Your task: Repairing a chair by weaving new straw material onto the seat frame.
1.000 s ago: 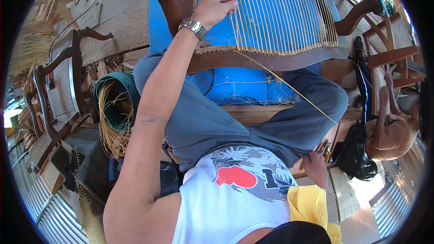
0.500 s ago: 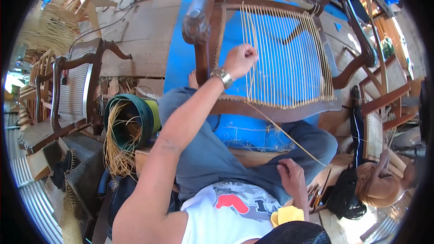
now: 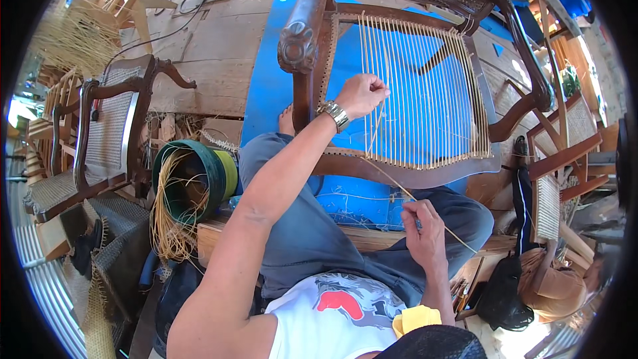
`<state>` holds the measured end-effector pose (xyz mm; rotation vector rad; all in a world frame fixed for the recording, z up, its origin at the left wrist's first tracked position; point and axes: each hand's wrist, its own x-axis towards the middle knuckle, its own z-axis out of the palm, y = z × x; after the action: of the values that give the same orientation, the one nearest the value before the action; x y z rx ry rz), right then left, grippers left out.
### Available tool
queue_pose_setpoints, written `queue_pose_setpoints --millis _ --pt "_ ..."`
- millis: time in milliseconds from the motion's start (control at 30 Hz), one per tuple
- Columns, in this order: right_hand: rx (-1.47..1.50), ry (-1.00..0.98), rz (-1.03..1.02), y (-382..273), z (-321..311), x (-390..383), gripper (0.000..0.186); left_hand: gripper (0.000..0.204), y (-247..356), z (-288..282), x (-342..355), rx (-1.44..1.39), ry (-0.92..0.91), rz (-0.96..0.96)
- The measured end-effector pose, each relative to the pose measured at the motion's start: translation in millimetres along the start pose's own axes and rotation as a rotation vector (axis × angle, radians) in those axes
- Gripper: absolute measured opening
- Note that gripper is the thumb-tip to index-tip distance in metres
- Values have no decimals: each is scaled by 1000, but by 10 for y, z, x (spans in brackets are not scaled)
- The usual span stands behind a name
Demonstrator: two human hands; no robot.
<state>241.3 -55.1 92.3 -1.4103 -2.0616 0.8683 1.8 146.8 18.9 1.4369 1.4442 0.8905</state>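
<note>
A dark carved wooden armchair stands before me, its seat frame [image 3: 432,171] strung with pale, parallel cane strands [image 3: 432,93]. Over the left part of the seat, my left hand [image 3: 362,96] pinches a cane strand between thumb and fingertips. Some strands below that hand run slantwise. From the front rail a loose cane strand [image 3: 389,181] trails down across my right leg. My right hand [image 3: 425,231] is beside this strand, fingers loosely bent and thumb apart; whether it touches the strand is unclear.
A green bucket [image 3: 211,171] with cane strands [image 3: 169,223] hanging over its rim stands at my left. Farther left is another caned chair [image 3: 109,126]. Blue sheeting [image 3: 269,60] lies under the armchair. At the right are a black bag [image 3: 506,296] and another person [image 3: 555,282].
My right hand has risen from my lap toward the loose strand. My left hand, still pinching, sits slightly lower and farther right in the view, which has shifted a little.
</note>
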Motion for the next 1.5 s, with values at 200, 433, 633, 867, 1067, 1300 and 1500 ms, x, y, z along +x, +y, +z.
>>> queue_pose_setpoints --millis 200,433,633,867,1067,1300,1500 --pt "-39 11 -105 134 91 82 8 42 -74 -136 128 -4 -158 -34" --pt "-3 81 -50 -99 176 204 15 26 65 -328 161 9 -476 -91" --pt "-212 140 -48 -17 473 537 24 45 -143 -187 -295 288 -763 129" --pt "-27 -156 153 -111 596 974 23 22 -226 -269 -427 376 -640 134" --pt "87 -316 196 299 444 1622 21 27 -121 -289 -506 469 -592 85" --pt "-97 -592 -222 202 182 2042 19 22 -98 -335 -586 231 -676 105" --pt "-275 -413 -390 -11 -145 2511 9 26 -158 -242 -583 278 -602 -19"
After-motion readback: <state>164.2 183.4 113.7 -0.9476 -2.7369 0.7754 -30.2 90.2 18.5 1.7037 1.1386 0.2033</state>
